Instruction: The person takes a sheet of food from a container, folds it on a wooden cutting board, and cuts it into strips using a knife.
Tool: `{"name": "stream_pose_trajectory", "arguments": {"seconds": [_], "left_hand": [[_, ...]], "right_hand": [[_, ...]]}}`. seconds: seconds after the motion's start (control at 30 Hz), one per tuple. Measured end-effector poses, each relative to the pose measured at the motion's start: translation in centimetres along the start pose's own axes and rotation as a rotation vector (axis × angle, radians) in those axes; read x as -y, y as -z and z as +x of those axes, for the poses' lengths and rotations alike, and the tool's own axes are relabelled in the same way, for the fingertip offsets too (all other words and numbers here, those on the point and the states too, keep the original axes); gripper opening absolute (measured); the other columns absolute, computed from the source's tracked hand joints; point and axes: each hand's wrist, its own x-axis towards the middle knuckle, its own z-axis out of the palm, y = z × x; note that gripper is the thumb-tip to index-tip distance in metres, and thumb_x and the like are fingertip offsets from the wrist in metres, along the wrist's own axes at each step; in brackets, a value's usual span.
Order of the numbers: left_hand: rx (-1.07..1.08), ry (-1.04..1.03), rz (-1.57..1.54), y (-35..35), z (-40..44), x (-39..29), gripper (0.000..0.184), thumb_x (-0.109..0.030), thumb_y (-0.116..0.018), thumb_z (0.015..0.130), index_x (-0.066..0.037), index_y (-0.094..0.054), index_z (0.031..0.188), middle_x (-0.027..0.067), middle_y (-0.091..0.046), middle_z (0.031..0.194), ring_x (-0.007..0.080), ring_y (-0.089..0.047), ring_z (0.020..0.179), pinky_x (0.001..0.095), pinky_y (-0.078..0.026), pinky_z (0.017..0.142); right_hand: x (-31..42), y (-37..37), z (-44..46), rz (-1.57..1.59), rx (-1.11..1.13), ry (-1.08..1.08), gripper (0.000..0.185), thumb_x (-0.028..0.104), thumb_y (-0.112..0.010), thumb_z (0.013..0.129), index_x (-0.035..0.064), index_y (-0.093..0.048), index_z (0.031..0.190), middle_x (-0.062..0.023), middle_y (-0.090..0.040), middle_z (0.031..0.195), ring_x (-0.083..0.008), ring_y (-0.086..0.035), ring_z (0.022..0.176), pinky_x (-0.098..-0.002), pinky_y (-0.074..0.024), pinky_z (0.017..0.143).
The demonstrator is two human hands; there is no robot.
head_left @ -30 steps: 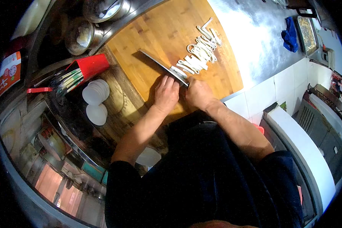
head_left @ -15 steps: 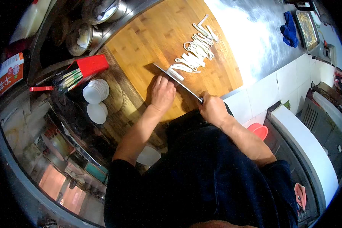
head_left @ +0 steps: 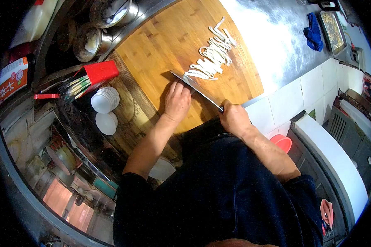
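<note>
My right hand (head_left: 235, 119) is closed around the handle of a kitchen knife (head_left: 198, 89) with a wide blade. The blade slants across the wooden cutting board (head_left: 152, 49), its flat side partly facing up. Behind it, close to the tip, my left hand (head_left: 178, 101) rests on the board with fingers curled and pressed together. Whatever lies under those fingertips is hidden. On the far side of the blade, pale cut strips (head_left: 214, 53) form a loose row running toward the board's upper right; the nearest ones lie right by the blade.
Left of the board are stacked white bowls (head_left: 105, 100), a red container of brushes (head_left: 101, 72) and metal pots (head_left: 92, 41). A shiny metal counter (head_left: 268, 37) lies to the right, with a blue cloth (head_left: 313, 33) and a tray (head_left: 333, 33). White tiles (head_left: 284, 92) border it.
The knife has tilted so more of its flat side shows, and it now covers a pale piece seen beside it before. My right hand has shifted slightly right. My left hand stays about in place.
</note>
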Motion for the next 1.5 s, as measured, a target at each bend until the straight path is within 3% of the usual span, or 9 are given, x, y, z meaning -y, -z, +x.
{"name": "stream_pose_trajectory", "arguments": {"seconds": [0.7, 0.8, 1.0, 1.1, 1.13, 1.2, 1.27, 1.43, 1.5], "left_hand": [[0.008, 0.033, 0.006, -0.3, -0.1, -0.2, 0.012, -0.006, -0.071, 0.091, 0.0, -0.062, 0.085, 0.02, -0.059, 0.104, 0.0436, -0.062, 0.116, 0.0501, -0.056, 0.102], [0.054, 0.066, 0.017, -0.3, 0.0, -0.2, 0.01, -0.007, -0.072, 0.091, 0.001, -0.067, 0.094, 0.0194, -0.063, 0.111, 0.0433, -0.062, 0.119, 0.0492, -0.055, 0.104], [-0.054, 0.025, -0.04, 0.4, 0.4, -0.6, 0.026, -0.005, -0.076, 0.091, 0.004, -0.073, 0.115, 0.0188, -0.066, 0.123, 0.0398, -0.062, 0.123, 0.0484, -0.053, 0.108], [0.009, 0.05, -0.011, -0.3, -0.1, -0.2, 0.032, -0.003, -0.075, 0.089, 0.004, -0.071, 0.12, 0.0205, -0.066, 0.125, 0.0413, -0.062, 0.122, 0.0491, -0.052, 0.109], [0.008, 0.049, -0.012, -0.2, -0.2, -0.1, 0.032, -0.003, -0.075, 0.089, 0.004, -0.071, 0.12, 0.0205, -0.066, 0.125, 0.0413, -0.062, 0.122, 0.0491, -0.052, 0.109], [0.049, 0.034, 0.018, 0.0, -0.5, 0.1, 0.018, -0.006, -0.074, 0.088, 0.003, -0.07, 0.103, 0.0211, -0.064, 0.117, 0.0422, -0.061, 0.119, 0.0493, -0.055, 0.103], [0.059, 0.05, 0.004, 0.0, -0.5, 0.1, 0.016, -0.006, -0.075, 0.087, 0.002, -0.068, 0.098, 0.0216, -0.063, 0.114, 0.0432, -0.061, 0.117, 0.0502, -0.055, 0.102], [0.01, 0.042, -0.025, -0.1, -0.3, -0.1, 0.013, -0.004, -0.076, 0.085, 0.001, -0.064, 0.088, 0.0221, -0.061, 0.109, 0.0451, -0.061, 0.114, 0.0516, -0.055, 0.101], [0.057, 0.06, -0.019, -0.2, -0.7, 0.2, 0.028, 0.002, -0.073, 0.083, 0.006, -0.068, 0.11, 0.0246, -0.063, 0.12, 0.0467, -0.061, 0.118, 0.0534, -0.053, 0.104]], "right_hand": [[0.4, -0.3, 1.8, -0.025, 0.032, 0.0, 0.022, 0.01, -0.07, 0.092, -0.0029, -0.064, 0.109, -0.032, -0.075, 0.093, -0.0498, -0.075, 0.093, -0.0568, -0.0609, 0.084], [2.2, -0.7, 4.8, 0.005, -0.033, 0.031, 0.02, 0.01, -0.07, 0.09, -0.0029, -0.066, 0.105, -0.0338, -0.073, 0.093, -0.0505, -0.073, 0.093, -0.0566, -0.0588, 0.085], [1.5, 0.0, 4.8, 0.24, -0.238, 0.048, 0.02, 0.013, -0.072, 0.094, -0.0028, -0.068, 0.105, -0.0338, -0.072, 0.089, -0.0519, -0.073, 0.088, -0.0562, -0.0589, 0.081], [1.2, 0.3, 2.4, 0.103, -0.14, 0.059, 0.021, 0.015, -0.073, 0.096, -0.0033, -0.068, 0.105, -0.0327, -0.072, 0.085, -0.0519, -0.073, 0.084, -0.0564, -0.059, 0.077], [1.3, 0.4, 1.4, 0.1, -0.105, 0.076, 0.022, 0.016, -0.074, 0.096, -0.0035, -0.067, 0.103, -0.0317, -0.072, 0.082, -0.0512, -0.073, 0.083, -0.0564, -0.0591, 0.076], [1.2, -0.4, 0.3, 0.085, -0.085, 0.067, 0.023, 0.017, -0.074, 0.096, -0.0033, -0.065, 0.103, -0.0317, -0.072, 0.082, -0.0511, -0.073, 0.083, -0.0565, -0.0591, 0.076], [1.3, -0.6, -0.3, 0.068, -0.024, 0.024, 0.019, 0.009, -0.069, 0.092, -0.004, -0.064, 0.105, -0.0308, -0.073, 0.083, -0.0509, -0.074, 0.083, -0.0578, -0.0615, 0.078], [0.4, -0.4, -0.9, 0.084, -0.013, -0.008, 0.02, 0.014, -0.071, 0.095, -0.0037, -0.064, 0.101, -0.0317, -0.073, 0.085, -0.0512, -0.074, 0.085, -0.0576, -0.0614, 0.079], [0.4, -0.5, -0.9, 0.082, -0.003, -0.013, 0.02, 0.015, -0.071, 0.095, -0.0037, -0.065, 0.1, -0.0322, -0.073, 0.086, -0.0512, -0.074, 0.086, -0.0574, -0.0614, 0.079]]}}
